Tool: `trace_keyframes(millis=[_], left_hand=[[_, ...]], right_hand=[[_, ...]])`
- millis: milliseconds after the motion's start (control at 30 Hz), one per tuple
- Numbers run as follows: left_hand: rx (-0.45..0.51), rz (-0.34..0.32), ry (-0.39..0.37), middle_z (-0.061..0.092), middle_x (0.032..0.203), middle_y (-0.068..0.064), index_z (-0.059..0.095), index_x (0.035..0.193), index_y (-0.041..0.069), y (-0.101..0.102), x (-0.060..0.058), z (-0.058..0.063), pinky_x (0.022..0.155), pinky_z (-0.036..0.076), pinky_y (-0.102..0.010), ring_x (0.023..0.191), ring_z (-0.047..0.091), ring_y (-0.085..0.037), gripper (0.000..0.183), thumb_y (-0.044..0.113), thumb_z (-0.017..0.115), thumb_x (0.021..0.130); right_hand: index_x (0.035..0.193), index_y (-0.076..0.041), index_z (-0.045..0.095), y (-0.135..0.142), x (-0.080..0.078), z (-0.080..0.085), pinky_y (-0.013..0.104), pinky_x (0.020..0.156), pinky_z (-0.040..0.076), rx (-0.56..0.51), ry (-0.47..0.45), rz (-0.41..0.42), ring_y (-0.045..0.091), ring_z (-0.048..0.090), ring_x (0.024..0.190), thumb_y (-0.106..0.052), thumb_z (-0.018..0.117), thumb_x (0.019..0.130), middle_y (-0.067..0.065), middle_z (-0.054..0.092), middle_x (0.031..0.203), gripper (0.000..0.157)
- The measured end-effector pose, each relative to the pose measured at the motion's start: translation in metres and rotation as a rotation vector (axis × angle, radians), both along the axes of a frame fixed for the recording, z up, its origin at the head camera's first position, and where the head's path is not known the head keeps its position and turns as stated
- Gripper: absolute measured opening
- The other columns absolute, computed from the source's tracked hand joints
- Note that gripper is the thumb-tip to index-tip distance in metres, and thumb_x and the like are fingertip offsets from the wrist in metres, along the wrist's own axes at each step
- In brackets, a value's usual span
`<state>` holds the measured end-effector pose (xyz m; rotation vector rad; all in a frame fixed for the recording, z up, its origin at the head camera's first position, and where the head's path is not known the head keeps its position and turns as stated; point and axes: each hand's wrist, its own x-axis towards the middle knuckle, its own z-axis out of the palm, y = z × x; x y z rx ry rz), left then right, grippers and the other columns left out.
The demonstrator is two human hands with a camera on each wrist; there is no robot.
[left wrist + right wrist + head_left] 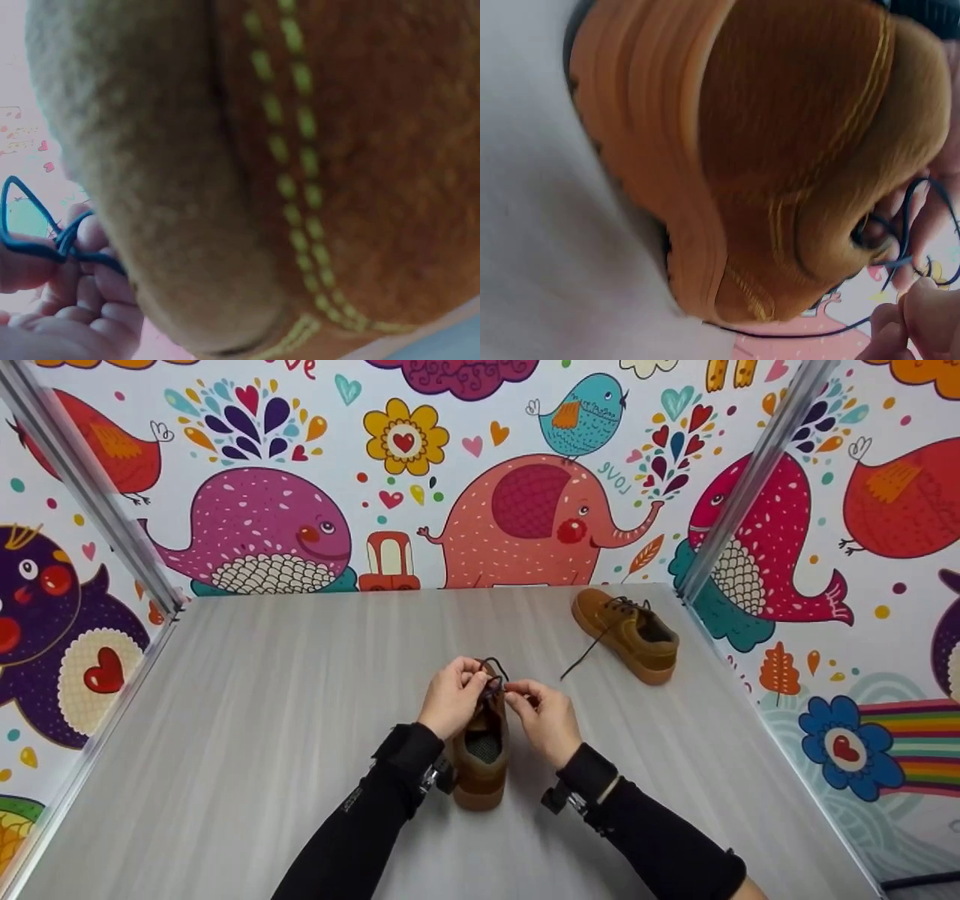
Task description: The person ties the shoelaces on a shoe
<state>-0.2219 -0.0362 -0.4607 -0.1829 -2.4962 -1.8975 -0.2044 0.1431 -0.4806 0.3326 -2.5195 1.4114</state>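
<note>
A brown suede shoe [480, 787] stands on the table with its heel toward me, between my two hands. Over its tongue, my left hand [452, 697] pinches the dark shoelace [495, 663], which rises in a loop above the fingers. My right hand [546, 720] pinches another part of the lace at the shoe's right side. In the left wrist view, the shoe's padded collar [165, 187] fills most of the frame, and the looped lace [30, 247] crosses the fingers. From the right wrist, a lace end [795, 335] trails beside the sole.
A second brown shoe [626, 637] sits at the back right of the grey table [300, 675], one lace end stretched toward the front. Cartoon-printed walls [405, 510] enclose the back and sides, with metal posts [97, 487] at the corners.
</note>
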Motion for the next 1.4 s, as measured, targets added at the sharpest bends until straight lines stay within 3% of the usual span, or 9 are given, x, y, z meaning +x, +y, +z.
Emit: trace_keyframes(millis=[200, 533, 800, 1067, 1400], left_hand=[[-0.004, -0.017, -0.015, 0.079, 0.105, -0.014, 0.065, 0.117, 0.001, -0.001, 0.001, -0.002, 0.070, 0.049, -0.025, 0.081, 0.065, -0.014, 0.016, 0.013, 0.056, 0.112], [0.010, -0.008, -0.014, 0.079, 0.104, -0.015, 0.066, 0.115, 0.001, -0.001, 0.000, -0.004, 0.072, 0.050, -0.025, 0.085, 0.067, -0.016, 0.015, 0.012, 0.057, 0.111], [0.003, -0.007, 0.004, 0.080, 0.106, -0.015, 0.067, 0.116, 0.000, -0.002, -0.001, -0.004, 0.076, 0.051, -0.024, 0.092, 0.072, -0.020, 0.015, 0.012, 0.059, 0.110], [0.012, -0.007, 0.018, 0.081, 0.107, -0.017, 0.067, 0.115, -0.001, -0.002, 0.000, -0.003, 0.079, 0.053, -0.027, 0.099, 0.076, -0.026, 0.015, 0.010, 0.059, 0.110], [0.015, 0.007, -0.017, 0.081, 0.108, -0.013, 0.067, 0.116, 0.002, -0.002, -0.001, -0.004, 0.079, 0.053, -0.026, 0.093, 0.074, -0.018, 0.014, 0.013, 0.059, 0.110]], right_hand=[[0.111, -0.008, 0.084, -0.002, -0.009, -0.001, 0.020, 0.061, 0.043, 0.067, 0.016, 0.003, 0.006, 0.056, 0.068, -0.015, 0.078, 0.098, 0.008, 0.081, 0.098, 0.016], [0.106, -0.010, 0.084, -0.004, -0.013, 0.002, 0.026, 0.069, 0.053, 0.169, -0.007, 0.005, 0.015, 0.070, 0.081, -0.016, 0.077, 0.100, 0.007, 0.082, 0.102, 0.011], [0.105, -0.012, 0.082, 0.003, -0.016, 0.001, 0.032, 0.069, 0.052, 0.274, 0.048, -0.018, 0.014, 0.066, 0.076, -0.022, 0.075, 0.102, 0.004, 0.080, 0.096, 0.012], [0.103, -0.012, 0.082, 0.017, -0.023, -0.004, 0.031, 0.066, 0.050, 0.294, 0.070, -0.053, 0.013, 0.063, 0.071, -0.024, 0.075, 0.102, 0.002, 0.079, 0.091, 0.014], [0.099, -0.009, 0.081, 0.042, -0.031, -0.014, 0.035, 0.070, 0.051, 0.314, 0.099, -0.132, 0.019, 0.065, 0.075, -0.021, 0.076, 0.101, 0.007, 0.075, 0.088, 0.013]])
